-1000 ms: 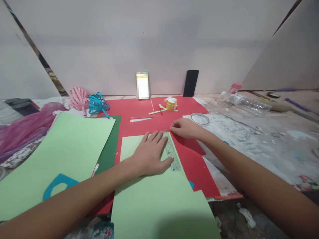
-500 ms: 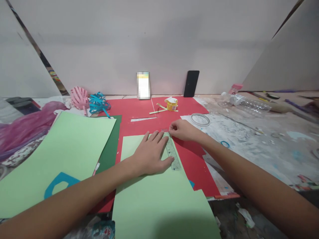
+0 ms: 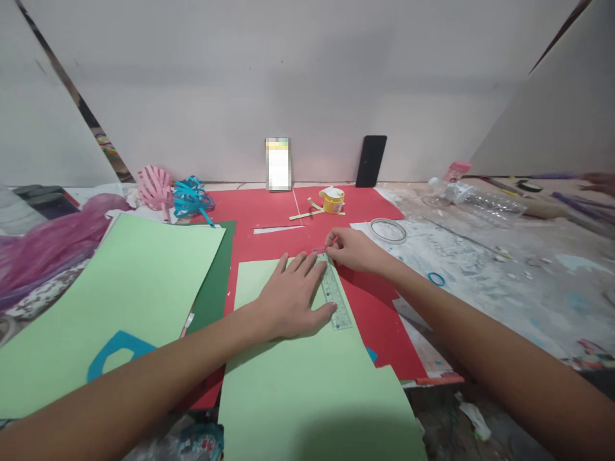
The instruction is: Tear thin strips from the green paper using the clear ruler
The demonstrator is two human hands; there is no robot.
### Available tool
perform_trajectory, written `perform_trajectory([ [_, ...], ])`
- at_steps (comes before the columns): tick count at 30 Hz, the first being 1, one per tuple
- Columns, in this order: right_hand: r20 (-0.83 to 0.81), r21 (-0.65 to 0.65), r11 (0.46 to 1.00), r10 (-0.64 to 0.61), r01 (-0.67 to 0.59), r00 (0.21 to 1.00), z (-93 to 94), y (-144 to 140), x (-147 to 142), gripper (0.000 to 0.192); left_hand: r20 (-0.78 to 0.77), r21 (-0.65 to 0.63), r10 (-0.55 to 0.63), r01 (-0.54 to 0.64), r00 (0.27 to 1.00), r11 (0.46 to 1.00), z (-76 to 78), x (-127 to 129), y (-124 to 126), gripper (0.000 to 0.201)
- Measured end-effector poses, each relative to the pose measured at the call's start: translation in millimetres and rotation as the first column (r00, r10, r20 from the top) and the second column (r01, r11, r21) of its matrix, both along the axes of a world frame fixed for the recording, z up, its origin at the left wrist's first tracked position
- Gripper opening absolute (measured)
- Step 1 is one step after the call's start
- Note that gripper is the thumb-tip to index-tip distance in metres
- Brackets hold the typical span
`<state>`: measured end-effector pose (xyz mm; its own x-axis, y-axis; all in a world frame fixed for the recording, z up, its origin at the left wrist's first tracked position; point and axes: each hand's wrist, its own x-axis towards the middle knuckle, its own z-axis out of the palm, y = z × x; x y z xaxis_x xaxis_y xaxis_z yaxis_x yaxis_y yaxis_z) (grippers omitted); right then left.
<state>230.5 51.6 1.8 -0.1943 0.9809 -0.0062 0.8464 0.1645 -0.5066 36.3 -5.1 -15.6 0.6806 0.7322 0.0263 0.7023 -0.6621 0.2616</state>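
Clear plastic ruler (image 3: 332, 292) lay flat along the right edge of the front light green sheet (image 3: 307, 378), over the red card (image 3: 369, 307); long axis ran from near-right to far-left, far end pointing toward the yellow tape roll (image 3: 332, 202) and the back wall. Left hand (image 3: 288, 298) spread open, palm down, fingers flat on sheet and ruler, pinning both. Right hand (image 3: 353, 248) closed in a pinch at the ruler's far tip, gripping a small pink tool, probably a cutter or pencil, too small to tell which. Best done, by judgement, with steady downward pressure from the left hand, fingertips kept inside the ruler's working edge, and 1 smooth pull toward the body along that edge. Beyond, a clear tape ring (image 3: 388, 230) sat on the worn tabletop, just right of the red card; a second green sheet (image 3: 110, 301) lay to the left.
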Motion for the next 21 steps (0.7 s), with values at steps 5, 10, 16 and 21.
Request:
perform_trajectory([
  [5,-0.034,-0.051,0.999,0.002,-0.003,0.999,1.9,0.8,1.6,0.017,-0.010,0.009,-0.022,0.022,1.000,1.000,-0.1,-0.5,0.6,0.075],
  [10,-0.049,-0.039,0.999,-0.020,0.019,0.999,3.5,-0.6,2.2,0.017,-0.021,0.023,-0.026,0.027,0.999,0.999,0.7,-0.6,0.7,0.073],
  [16,-0.056,-0.002,1.000,-0.026,0.026,0.998,1.2,-0.7,0.1,0.019,-0.017,0.015,-0.017,0.017,1.000,1.000,0.1,-0.7,0.8,0.072],
  [21,-0.061,-0.025,0.999,-0.042,0.040,0.997,0.7,1.3,1.0,0.020,-0.018,0.013,-0.022,0.023,1.000,1.000,-0.4,-0.5,1.7,0.072],
])
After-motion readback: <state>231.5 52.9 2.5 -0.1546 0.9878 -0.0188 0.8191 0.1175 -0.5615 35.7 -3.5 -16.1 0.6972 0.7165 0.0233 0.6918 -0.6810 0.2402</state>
